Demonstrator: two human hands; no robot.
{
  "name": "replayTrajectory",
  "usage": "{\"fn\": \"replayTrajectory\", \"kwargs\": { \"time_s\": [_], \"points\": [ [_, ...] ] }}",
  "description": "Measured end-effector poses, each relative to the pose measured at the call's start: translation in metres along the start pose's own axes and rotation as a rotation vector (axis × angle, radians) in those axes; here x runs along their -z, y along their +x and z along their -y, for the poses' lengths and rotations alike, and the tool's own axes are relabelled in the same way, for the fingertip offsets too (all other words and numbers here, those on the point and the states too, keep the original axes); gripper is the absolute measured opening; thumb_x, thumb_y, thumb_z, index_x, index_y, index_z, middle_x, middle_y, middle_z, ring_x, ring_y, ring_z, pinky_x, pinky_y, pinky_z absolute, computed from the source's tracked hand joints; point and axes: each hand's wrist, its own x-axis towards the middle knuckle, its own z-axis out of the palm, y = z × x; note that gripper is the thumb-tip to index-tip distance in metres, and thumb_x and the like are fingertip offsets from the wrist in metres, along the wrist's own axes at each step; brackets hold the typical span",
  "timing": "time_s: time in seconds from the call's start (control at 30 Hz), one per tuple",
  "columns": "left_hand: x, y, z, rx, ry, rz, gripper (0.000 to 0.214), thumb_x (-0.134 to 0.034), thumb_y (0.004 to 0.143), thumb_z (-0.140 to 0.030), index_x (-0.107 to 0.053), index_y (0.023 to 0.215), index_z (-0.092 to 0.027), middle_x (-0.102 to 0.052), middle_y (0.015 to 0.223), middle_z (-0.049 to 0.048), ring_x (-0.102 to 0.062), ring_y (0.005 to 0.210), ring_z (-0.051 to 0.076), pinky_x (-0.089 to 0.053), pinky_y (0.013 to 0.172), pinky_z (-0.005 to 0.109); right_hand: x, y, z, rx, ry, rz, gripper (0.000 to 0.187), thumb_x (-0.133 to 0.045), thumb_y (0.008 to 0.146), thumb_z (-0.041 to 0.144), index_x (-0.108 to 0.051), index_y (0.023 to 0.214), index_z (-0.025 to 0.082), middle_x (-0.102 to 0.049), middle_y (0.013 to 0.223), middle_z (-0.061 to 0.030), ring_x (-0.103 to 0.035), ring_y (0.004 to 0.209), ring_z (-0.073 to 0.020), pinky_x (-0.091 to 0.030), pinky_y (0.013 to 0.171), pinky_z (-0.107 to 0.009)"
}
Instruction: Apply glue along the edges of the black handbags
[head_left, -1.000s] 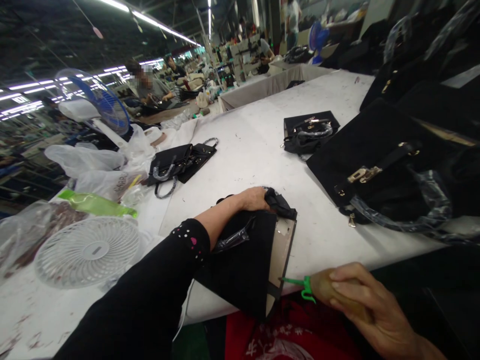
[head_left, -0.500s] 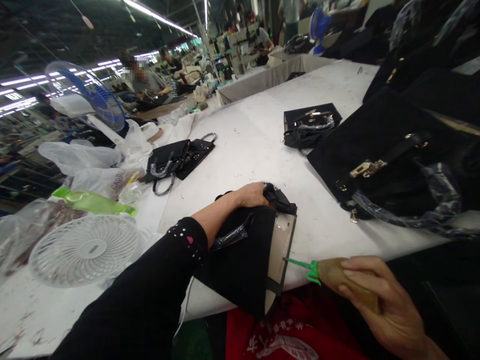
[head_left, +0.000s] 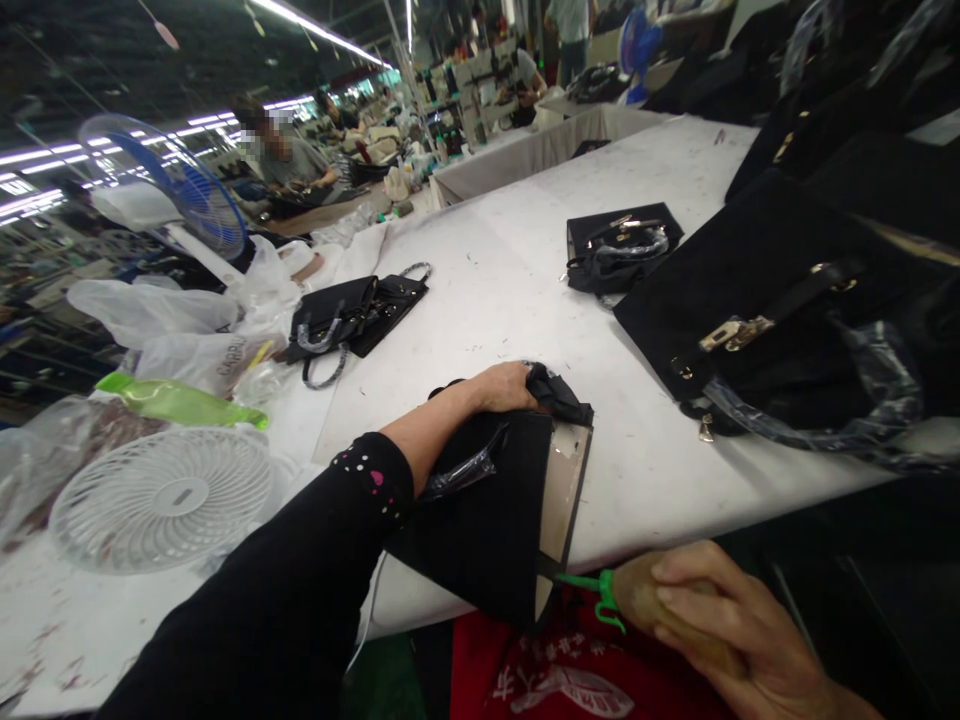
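Observation:
A black handbag (head_left: 480, 530) lies on its side at the table's front edge, its beige inner side strip (head_left: 562, 485) exposed. My left hand (head_left: 504, 388) grips the bag's upper part beside the bunched black flap; its fingertips are partly hidden. One plastic-wrapped handle (head_left: 469, 470) rests under my left forearm. Wrapped round a brownish squeeze glue bottle (head_left: 637, 595) with a green nozzle, my right hand (head_left: 727, 620) is closed. The nozzle tip is at the lower end of the beige strip, close to the bag's bottom corner; whether it touches cannot be made out.
More black handbags lie on the white table (head_left: 495, 250): one at left (head_left: 360, 315), one at the back (head_left: 622, 245), a large one at right (head_left: 750, 330). A white fan (head_left: 180, 495), plastic bags (head_left: 172, 340) and a blue fan (head_left: 187, 190) stand left. People sit farther back.
My right hand has moved the glue bottle down and slightly left, so the nozzle went from the strip's middle to its lower end. My left hand and the handbag stay put.

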Motion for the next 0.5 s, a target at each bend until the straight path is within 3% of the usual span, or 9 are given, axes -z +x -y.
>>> {"fn": "replayTrajectory", "kwargs": {
  "time_s": [0.17,0.3,0.5],
  "points": [
    [-0.0007,-0.0012,-0.0002,-0.022,0.008,0.004,0.034,-0.073,0.074,-0.044,-0.075,0.095,-0.017,-0.072,0.085,0.0017,-0.064,0.084,0.020,-0.049,0.079,0.028,-0.0036,-0.0050,0.0039,-0.106,-0.079,-0.076,0.026,-0.060,0.091,0.009,-0.058,0.113,0.023,-0.059,0.102,-0.0076,-0.070,0.083,-0.0161,-0.060,0.067,-0.022],
    [0.0006,-0.0038,-0.0016,-0.023,0.030,-0.008,0.032,-0.072,0.073,-0.042,-0.075,0.094,-0.018,-0.073,0.086,0.0014,-0.065,0.086,0.020,-0.049,0.076,0.026,-0.0063,-0.0019,0.0034,-0.141,-0.001,0.015,0.021,-0.057,0.094,0.013,-0.056,0.112,0.022,-0.058,0.099,-0.0066,-0.068,0.078,-0.0143,-0.058,0.063,-0.021],
    [-0.0028,-0.0085,-0.0057,-0.005,0.095,-0.076,0.026,-0.068,0.077,-0.038,-0.075,0.093,-0.019,-0.074,0.089,0.0031,-0.067,0.088,0.021,-0.050,0.076,0.026,-0.0071,0.0032,0.0037,-0.201,-0.070,-0.011,0.012,-0.058,0.095,0.017,-0.058,0.106,0.022,-0.058,0.097,-0.0054,-0.067,0.077,-0.0132,-0.056,0.063,-0.020]
  ]
}}
